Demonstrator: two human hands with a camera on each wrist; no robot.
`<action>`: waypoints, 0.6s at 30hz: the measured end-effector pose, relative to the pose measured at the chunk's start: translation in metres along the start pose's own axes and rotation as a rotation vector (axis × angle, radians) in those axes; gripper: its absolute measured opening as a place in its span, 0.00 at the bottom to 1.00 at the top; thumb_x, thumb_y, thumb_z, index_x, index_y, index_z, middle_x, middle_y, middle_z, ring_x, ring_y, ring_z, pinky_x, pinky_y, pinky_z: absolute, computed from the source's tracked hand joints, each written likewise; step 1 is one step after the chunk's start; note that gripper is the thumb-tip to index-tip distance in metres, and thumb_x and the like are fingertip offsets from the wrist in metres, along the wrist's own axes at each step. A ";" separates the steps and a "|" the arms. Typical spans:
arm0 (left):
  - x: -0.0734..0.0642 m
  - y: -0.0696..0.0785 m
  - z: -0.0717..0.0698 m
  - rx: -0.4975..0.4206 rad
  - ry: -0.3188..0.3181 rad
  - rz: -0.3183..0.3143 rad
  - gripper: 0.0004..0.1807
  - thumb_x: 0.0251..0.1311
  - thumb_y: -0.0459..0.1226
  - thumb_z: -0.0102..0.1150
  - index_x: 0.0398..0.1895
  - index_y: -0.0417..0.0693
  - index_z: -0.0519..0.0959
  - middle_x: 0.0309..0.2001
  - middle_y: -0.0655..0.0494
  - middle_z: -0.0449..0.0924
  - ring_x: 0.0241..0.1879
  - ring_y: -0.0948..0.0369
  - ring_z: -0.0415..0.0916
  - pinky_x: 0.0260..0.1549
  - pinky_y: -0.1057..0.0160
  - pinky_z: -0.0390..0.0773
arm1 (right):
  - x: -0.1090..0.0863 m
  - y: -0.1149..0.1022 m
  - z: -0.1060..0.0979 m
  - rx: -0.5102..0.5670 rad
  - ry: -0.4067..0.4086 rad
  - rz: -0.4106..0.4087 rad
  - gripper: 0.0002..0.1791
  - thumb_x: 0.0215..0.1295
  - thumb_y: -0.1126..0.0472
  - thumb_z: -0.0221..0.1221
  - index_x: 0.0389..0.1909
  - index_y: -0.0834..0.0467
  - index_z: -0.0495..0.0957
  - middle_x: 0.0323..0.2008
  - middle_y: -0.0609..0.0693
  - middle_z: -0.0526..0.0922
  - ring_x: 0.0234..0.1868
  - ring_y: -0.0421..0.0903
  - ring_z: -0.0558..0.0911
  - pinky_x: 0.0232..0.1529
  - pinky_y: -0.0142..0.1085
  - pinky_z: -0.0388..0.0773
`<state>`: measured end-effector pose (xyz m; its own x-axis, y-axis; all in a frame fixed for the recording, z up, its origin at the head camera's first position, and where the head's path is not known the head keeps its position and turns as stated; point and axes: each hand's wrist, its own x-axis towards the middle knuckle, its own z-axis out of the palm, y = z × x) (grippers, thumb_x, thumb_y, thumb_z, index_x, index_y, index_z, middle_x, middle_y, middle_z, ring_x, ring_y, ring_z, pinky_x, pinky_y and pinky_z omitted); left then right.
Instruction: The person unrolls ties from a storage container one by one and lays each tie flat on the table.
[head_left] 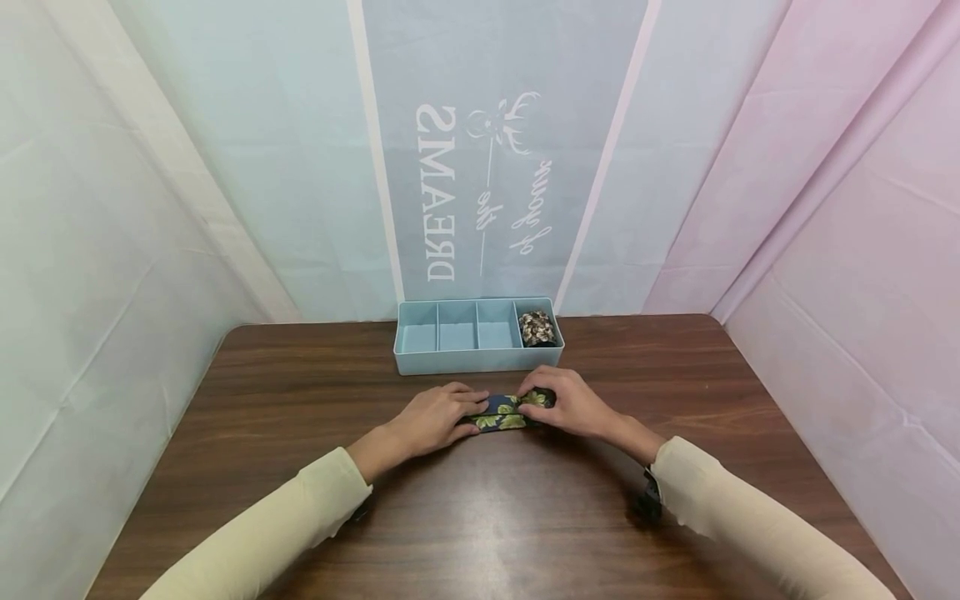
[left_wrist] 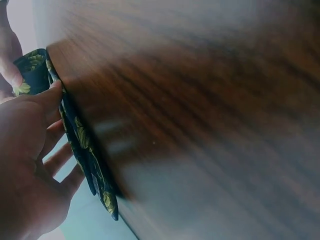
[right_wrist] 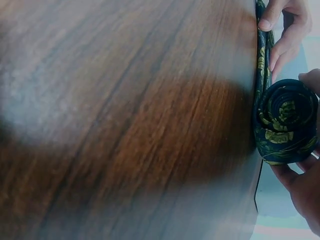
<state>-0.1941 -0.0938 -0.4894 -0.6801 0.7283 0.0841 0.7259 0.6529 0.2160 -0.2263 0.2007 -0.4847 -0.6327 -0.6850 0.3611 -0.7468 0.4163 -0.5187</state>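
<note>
A dark navy necktie (head_left: 501, 422) with yellow-green flowers lies across the table in front of the box, its right part wound into a roll (right_wrist: 289, 132). My right hand (head_left: 573, 404) grips that roll, thumb on the near side and fingers over the far side; the spiral of its layers shows in the right wrist view. On the flat left part of the necktie rests my left hand (head_left: 435, 419), its fingers extended over the fabric. The pointed tail (left_wrist: 110, 202) sticks out beyond those fingers in the left wrist view.
Behind the hands stands a light blue box (head_left: 480, 361) with several compartments. Its rightmost one holds a rolled brown-and-cream patterned fabric piece (head_left: 537, 328). The wooden table (head_left: 480, 517) ends at a printed curtain (head_left: 495, 167) at the back, with pale cloth on both sides.
</note>
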 end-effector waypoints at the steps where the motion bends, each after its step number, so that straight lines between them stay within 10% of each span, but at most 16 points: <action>1: 0.000 0.000 0.000 -0.001 0.001 -0.001 0.27 0.76 0.49 0.62 0.71 0.48 0.80 0.74 0.55 0.75 0.70 0.54 0.74 0.65 0.51 0.78 | 0.000 -0.001 -0.001 0.000 -0.007 0.010 0.09 0.68 0.59 0.72 0.46 0.55 0.89 0.46 0.44 0.87 0.48 0.41 0.85 0.48 0.43 0.85; 18: -0.008 -0.003 0.000 0.028 0.015 -0.008 0.26 0.75 0.50 0.62 0.70 0.51 0.81 0.74 0.58 0.75 0.73 0.56 0.73 0.62 0.52 0.81 | 0.006 -0.003 -0.019 0.025 -0.136 0.040 0.17 0.63 0.60 0.75 0.52 0.58 0.89 0.47 0.49 0.88 0.44 0.40 0.85 0.40 0.35 0.83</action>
<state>-0.1908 -0.1011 -0.4908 -0.6872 0.7199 0.0974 0.7229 0.6645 0.1892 -0.2318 0.2064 -0.4662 -0.6271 -0.7436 0.2319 -0.7149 0.4313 -0.5504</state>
